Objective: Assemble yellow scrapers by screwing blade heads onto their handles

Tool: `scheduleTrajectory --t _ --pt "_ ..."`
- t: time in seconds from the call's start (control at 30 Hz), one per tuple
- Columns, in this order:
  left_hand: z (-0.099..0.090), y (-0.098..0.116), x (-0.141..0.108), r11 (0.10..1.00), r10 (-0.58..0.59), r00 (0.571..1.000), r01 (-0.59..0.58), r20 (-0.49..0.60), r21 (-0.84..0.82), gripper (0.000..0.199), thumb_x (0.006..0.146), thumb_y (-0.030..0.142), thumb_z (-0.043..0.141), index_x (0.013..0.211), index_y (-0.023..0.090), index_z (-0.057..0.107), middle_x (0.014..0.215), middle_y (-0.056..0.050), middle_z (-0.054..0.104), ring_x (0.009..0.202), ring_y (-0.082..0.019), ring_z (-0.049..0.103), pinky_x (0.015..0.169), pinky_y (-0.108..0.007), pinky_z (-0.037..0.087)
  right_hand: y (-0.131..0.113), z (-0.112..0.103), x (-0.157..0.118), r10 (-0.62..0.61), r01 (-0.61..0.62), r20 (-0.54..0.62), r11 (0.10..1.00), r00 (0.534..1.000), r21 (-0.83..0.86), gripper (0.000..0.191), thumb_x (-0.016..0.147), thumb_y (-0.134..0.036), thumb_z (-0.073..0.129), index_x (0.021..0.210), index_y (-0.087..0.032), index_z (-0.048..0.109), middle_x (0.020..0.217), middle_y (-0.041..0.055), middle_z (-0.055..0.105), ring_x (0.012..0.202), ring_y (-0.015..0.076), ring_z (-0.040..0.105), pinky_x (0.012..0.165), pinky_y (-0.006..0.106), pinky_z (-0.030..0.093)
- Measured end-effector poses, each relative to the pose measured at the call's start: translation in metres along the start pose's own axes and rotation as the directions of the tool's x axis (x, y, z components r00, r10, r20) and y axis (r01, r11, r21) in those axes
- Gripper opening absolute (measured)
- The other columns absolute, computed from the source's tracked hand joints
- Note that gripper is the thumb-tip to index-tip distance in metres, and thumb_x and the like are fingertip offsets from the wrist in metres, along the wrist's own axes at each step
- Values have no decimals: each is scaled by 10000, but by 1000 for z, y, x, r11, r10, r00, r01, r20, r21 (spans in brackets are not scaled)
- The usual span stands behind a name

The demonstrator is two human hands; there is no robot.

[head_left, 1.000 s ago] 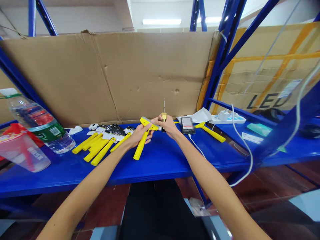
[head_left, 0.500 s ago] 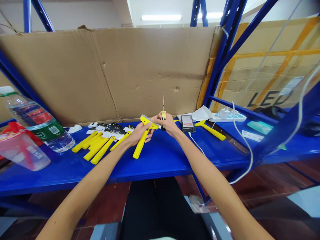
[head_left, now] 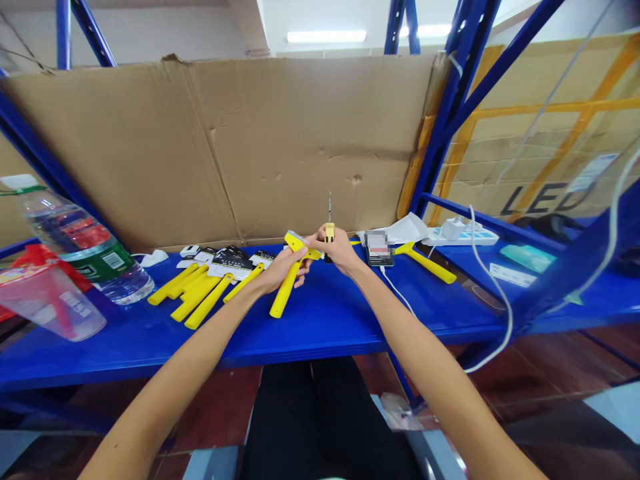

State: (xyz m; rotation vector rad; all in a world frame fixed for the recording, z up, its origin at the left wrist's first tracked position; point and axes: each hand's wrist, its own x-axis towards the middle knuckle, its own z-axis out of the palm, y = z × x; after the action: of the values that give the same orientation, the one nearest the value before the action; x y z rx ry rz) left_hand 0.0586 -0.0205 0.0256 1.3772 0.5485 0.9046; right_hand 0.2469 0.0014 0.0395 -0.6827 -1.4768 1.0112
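Note:
My left hand (head_left: pixel 281 268) is closed around a yellow T-shaped scraper (head_left: pixel 283 293), its head tilted up and its handle pointing down toward me. The thumb lies across the spot where handle and head meet. My right hand (head_left: pixel 344 253) is wrapped round a screwdriver (head_left: pixel 329 233) with a yellow and black handle, whose thin metal shaft points up and away from me. Fingertips of the right hand meet the right end of the scraper's head. What they pinch there, if anything, is too small to make out.
Several yellow scrapers (head_left: pixel 210 301) lie at left beside black-and-white packets (head_left: pixel 231 263). A water bottle (head_left: pixel 113 263) and a plastic cup (head_left: pixel 75 313) stand farther left. Rightward are a phone (head_left: pixel 379 248) with a cable, another scraper (head_left: pixel 430 265) and a power strip (head_left: pixel 470 235). Cardboard (head_left: pixel 300 147) stands behind.
The whole view has shifted slightly. Both hands keep their grips, and the scraper's head has turned a little in my left hand.

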Motion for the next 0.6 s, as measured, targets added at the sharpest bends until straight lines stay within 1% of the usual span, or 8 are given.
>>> scheduleTrajectory --t 0.13,0.2,0.27,0.33,0.4,0.5,0.57,0.6 --pt "-2 -3 3 1000 -10 999 9 -47 -23 402 938 454 846 1147 175 646 841 -7 609 590 -110 503 421 -214 496 9 1 2 -3 0 -35 996 999 -94 664 678 -722 876 785 -266 405 766 -13 667 746 168 605 724 304 494" --pt "-5 -1 3 999 -18 996 15 -91 -35 376 941 438 839 1122 174 643 859 -8 615 577 -101 499 395 -200 466 14 -1 3 -9 0 -50 985 999 -170 663 725 -768 824 756 -265 393 733 -20 632 728 157 567 713 295 472" --pt "-12 2 3 998 -32 989 25 -142 -51 341 936 420 832 1051 168 633 873 -10 617 554 -87 486 362 -184 422 21 -4 5 3 -12 -35 965 999 -260 659 774 -794 775 705 -261 394 671 -25 586 690 151 529 683 291 438" --pt "-22 3 0 997 -52 981 41 -186 -65 311 934 392 821 986 156 626 874 -15 616 533 -74 469 338 -170 384 28 -9 8 40 -33 13 936 999 -350 655 803 -792 758 651 -254 418 597 -35 530 629 141 485 635 290 388" --pt "-32 1 -5 995 -83 972 67 -222 -79 286 939 362 807 939 139 629 856 -19 611 513 -65 449 321 -165 361 36 -15 11 88 -47 78 904 993 -426 654 802 -762 782 609 -244 434 543 -55 461 576 121 415 599 286 328" --pt "-42 -7 -15 988 -133 958 109 -253 -106 279 959 359 782 906 125 639 838 -19 600 500 -64 430 308 -174 370 47 -21 14 149 -43 174 865 973 -500 640 789 -680 838 582 -228 434 531 -77 397 560 96 335 583 281 268" --pt "-44 -13 -22 985 -150 945 117 -289 -129 276 970 370 771 921 132 639 856 -21 610 516 -72 449 321 -185 413 53 -23 16 189 -39 235 850 953 -526 572 805 -613 851 614 -214 490 545 -76 440 554 96 371 585 273 285" --pt "-44 -15 -25 984 -146 934 104 -326 -141 269 970 369 769 931 139 636 864 -21 616 525 -76 461 330 -187 427 55 -23 18 207 -35 266 844 941 -535 514 814 -571 857 645 -204 539 563 -70 485 557 101 410 592 269 310"
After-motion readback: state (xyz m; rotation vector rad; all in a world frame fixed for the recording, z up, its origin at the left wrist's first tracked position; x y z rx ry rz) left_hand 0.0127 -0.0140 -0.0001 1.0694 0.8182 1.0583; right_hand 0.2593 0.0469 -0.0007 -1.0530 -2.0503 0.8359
